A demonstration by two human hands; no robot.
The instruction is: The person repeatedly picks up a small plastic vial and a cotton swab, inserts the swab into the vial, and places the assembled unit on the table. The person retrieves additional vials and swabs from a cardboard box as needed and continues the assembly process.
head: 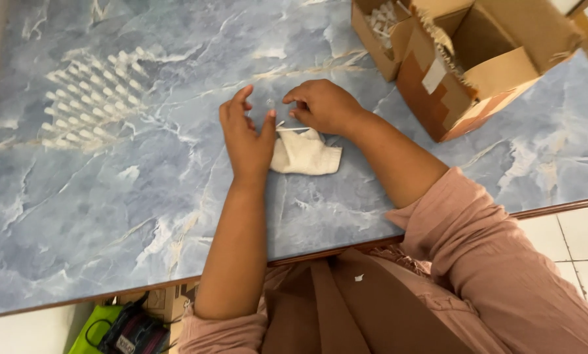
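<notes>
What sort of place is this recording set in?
Probably a home or small workshop used for hand assembly or packing. A blue marble-pattern table holds rows of small white pieces, open cardboard boxes sit nearby, and both hands work beside a small white cloth pouch.

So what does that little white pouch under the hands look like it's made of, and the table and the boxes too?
The pouch looks like soft woven cloth, off-white and matte: it creases and slumps. The table has a smooth, slightly glossy blue-grey marble pattern; whether stone or laminate is unclear, though a wood-coloured edge shows. The boxes are brown corrugated cardboard, with torn, fluted edges visible.
</notes>
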